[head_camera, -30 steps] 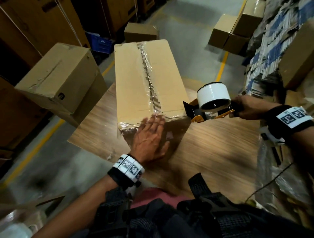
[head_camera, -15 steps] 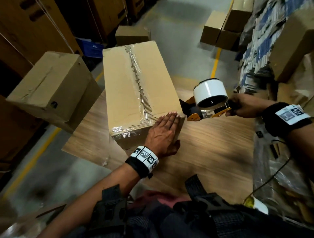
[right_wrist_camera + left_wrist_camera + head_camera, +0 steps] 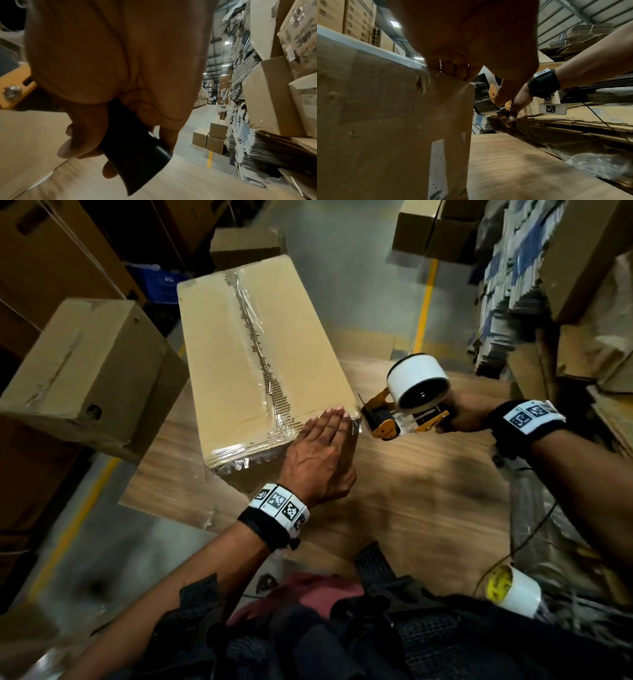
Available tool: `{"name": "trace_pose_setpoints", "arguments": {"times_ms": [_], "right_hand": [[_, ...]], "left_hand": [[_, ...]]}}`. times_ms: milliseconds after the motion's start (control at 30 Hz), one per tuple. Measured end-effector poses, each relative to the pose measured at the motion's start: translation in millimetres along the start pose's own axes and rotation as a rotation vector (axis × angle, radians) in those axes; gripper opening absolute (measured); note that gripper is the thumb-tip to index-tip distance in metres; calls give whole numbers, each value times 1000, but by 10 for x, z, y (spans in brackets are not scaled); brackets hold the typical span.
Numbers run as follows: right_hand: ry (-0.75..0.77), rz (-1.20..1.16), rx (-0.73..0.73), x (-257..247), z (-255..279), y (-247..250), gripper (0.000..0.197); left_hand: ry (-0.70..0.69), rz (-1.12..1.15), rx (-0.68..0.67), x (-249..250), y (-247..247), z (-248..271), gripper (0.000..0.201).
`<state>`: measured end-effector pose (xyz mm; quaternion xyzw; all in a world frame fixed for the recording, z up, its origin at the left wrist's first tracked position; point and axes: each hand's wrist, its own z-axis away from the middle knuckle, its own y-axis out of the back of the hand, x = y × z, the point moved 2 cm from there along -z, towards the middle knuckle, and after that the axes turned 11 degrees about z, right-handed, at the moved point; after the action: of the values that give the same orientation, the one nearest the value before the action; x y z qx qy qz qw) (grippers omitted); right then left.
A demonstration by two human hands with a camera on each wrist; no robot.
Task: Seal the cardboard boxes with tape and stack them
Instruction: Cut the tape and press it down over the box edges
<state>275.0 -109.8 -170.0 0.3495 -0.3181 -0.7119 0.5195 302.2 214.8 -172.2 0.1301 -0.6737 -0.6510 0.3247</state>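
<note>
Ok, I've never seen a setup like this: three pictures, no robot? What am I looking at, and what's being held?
No machine: a person works bare-handed, wearing three cameras. The head view looks down on a wood-grain table carrying a long tan cardboard box, its top seam already covered with clear tape. The left hand lies flat, fingers straight, pressing tape at the box's near corner. The right hand grips the black handle of an orange tape dispenser with a white roll, just beside that corner. The two close, dark pictures come from wrist cameras looking along each hand. A spare white tape roll sits at lower right.
</note>
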Motion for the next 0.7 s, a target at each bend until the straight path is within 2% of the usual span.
{"name": "trace_pose_setpoints", "arguments": {"times_ms": [167, 300, 400, 533, 633, 700], "right_hand": [[-20, 7, -20, -29, -188, -169, 28], [-28, 5, -18, -51, -208, -211, 19], [-27, 29, -15, -29, -229, -181, 19], [-63, 229, -78, 155, -191, -344, 17], [-89, 147, -99, 290, -55, -511, 22], [-108, -84, -67, 312, 55, -562, 24]], "left_hand": [[-23, -3, 6, -17, -2, 18, 95], [-25, -5, 1, -33, -8, 6, 96], [-16, 1, -15, -32, -11, -3, 97], [-12, 11, 10, -24, -16, 45, 97], [-9, 21, 27, -20, -12, 30, 96], [-6, 26, 26, -1, 5, 19, 96]]}}
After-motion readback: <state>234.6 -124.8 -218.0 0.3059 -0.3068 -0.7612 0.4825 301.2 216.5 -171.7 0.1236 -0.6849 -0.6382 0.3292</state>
